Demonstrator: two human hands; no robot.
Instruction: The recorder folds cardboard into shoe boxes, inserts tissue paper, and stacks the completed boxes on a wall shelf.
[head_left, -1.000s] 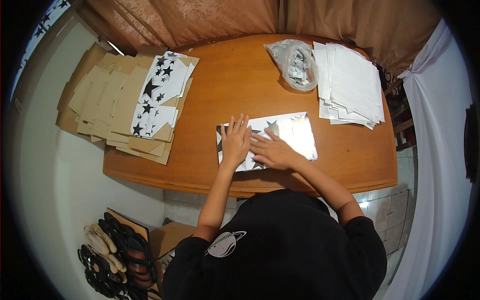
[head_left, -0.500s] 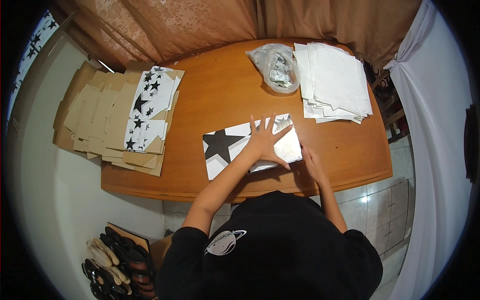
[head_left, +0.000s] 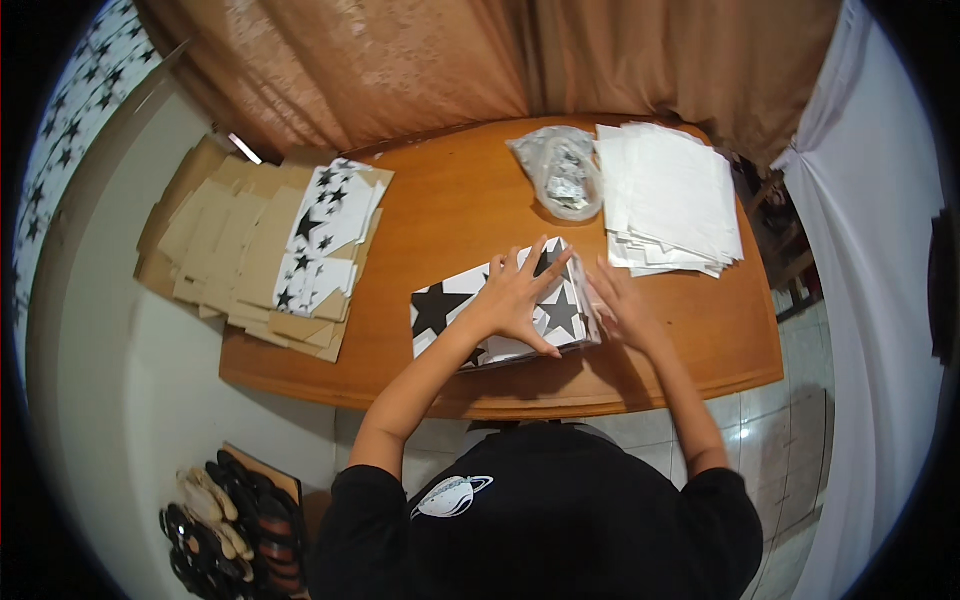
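- A flat white sheet printed with black stars (head_left: 440, 312) lies near the front edge of the wooden table (head_left: 450, 210), about midway along it.
- The left hand (head_left: 520, 295) presses flat on the sheet, fingers spread wide, gripping nothing.
- The right hand (head_left: 620, 300) rests open at the sheet's right edge, fingertips touching it.
- A clear plastic bag (head_left: 560, 175) sits near the back edge, touching a stack of white sheets (head_left: 670, 195) toward the back right corner.
- Brown cardboard pieces (head_left: 225, 250) with starred sheets overhang the left edge.
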